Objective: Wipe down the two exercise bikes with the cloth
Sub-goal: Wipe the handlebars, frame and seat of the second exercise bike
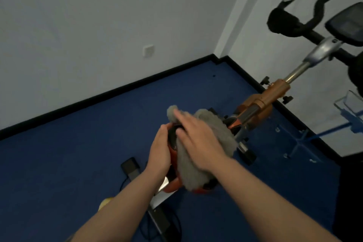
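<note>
From my remote view, the right hand lies flat on the grey cloth, fingers straight and spread, pressing it down over the saddle of the exercise bike rather than clutching it — a posture I judge suited to wiping a broad padded surface. The left hand curls round the saddle's near edge, thumb on top, gripping it; I take this as bracing so the seat does not turn under the wiping pressure. The cloth drapes across most of the saddle, one corner sticking up beyond the fingertips and the rest hanging over the far side, so only a dark strip and an orange rim of the seat remain visible. The bike's orange frame runs up and away to a silver post, black handlebars and a console at the upper right — all well apart from the cloth and, in my judgement, not yet reached. Only one bike can be confirmed in this view; I cannot tell where the second stands. On the blue floor beside the left forearm sits a small black box with a cable trailing from it, close under the frame, which could snag a foot. A clear stand rests against the wall at right. Motion blur softens the hands, so fine finger contact is uncertain.
</note>
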Motion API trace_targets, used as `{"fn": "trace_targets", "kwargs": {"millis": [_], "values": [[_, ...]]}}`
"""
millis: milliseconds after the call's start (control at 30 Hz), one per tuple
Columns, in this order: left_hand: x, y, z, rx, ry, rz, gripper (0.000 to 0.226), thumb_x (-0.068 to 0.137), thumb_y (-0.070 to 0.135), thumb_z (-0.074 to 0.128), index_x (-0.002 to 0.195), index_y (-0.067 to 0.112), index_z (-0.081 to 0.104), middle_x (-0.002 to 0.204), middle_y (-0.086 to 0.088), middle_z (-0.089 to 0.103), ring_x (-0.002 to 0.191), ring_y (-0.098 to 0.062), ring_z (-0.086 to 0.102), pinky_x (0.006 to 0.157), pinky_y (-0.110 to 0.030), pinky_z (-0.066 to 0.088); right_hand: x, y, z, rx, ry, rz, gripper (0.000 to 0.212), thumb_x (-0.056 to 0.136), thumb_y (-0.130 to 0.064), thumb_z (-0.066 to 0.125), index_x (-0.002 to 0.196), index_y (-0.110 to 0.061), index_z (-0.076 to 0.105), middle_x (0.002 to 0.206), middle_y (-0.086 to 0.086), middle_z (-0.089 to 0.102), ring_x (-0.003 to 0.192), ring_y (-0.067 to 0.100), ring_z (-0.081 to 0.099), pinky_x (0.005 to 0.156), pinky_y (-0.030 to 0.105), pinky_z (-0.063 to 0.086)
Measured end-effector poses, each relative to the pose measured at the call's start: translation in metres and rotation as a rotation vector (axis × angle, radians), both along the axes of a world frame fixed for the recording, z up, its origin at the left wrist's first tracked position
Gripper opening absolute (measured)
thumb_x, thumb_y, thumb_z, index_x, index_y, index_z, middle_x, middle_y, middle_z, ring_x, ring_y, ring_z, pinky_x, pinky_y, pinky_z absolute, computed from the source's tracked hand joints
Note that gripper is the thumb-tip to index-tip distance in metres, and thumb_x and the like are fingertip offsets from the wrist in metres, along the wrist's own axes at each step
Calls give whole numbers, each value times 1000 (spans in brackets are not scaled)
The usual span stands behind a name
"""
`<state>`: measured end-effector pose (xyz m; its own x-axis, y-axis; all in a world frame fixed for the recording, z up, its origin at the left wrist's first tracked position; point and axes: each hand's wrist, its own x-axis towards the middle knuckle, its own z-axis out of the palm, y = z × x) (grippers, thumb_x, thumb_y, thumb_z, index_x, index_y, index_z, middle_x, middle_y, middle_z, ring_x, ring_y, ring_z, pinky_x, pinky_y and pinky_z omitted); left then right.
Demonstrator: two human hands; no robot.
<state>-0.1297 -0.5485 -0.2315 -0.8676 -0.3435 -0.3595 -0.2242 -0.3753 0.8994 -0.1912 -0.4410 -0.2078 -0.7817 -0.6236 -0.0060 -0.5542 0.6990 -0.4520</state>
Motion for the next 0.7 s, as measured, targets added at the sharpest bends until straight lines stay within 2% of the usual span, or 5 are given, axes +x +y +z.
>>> {"fn": "trace_targets", "kwargs": {"millis": [167, 267, 400, 600, 700], "values": [[-5, 0, 1, -159, -43, 15, 45, 105, 41, 24, 114, 23, 64, 113, -2, 67, 107, -16, 61, 100, -38, 46, -33, -11, 3, 96, -6, -310, 53, 102, -41, 35, 150, -18, 31, 144, 1, 49, 135, 17, 41, 119, 40, 17], [-4, -2, -2, -276, -4, -34, 39, 105, 35, 24, 115, 23, 61, 116, 2, 63, 103, -1, 57, 94, -16, 43, 12, -6, -4, 209, 127, -452, 60, 100, -47, 12, 134, -16, 51, 142, 3, 51, 141, 20, 31, 121, 43, 12], [-4, -8, -7, -55, -16, -77, 46, 103, 42, 25, 119, 21, 62, 116, 1, 67, 107, -8, 62, 97, -23, 47, 39, -17, -9, 241, 83, -341, 72, 94, -52, -6, 151, -24, 29, 158, -3, 27, 148, 15, 14, 122, 39, 0], [-10, -20, -6, 29, -9, -203, 51, 97, 51, 27, 124, 22, 58, 123, -2, 64, 116, -13, 60, 102, -34, 46, -18, -30, 6, 264, -4, -328, 51, 102, -40, 22, 89, -27, 69, 96, -9, 70, 98, 10, 61, 116, 35, 20], [-8, -21, -9, -87, 28, -271, 47, 97, 47, 27, 132, 26, 50, 133, 9, 56, 125, 0, 49, 108, -21, 36, 15, -20, -3, 221, 77, -383, 55, 100, -42, 10, 116, -32, 62, 121, -13, 61, 121, 8, 49, 118, 40, 17]]}}
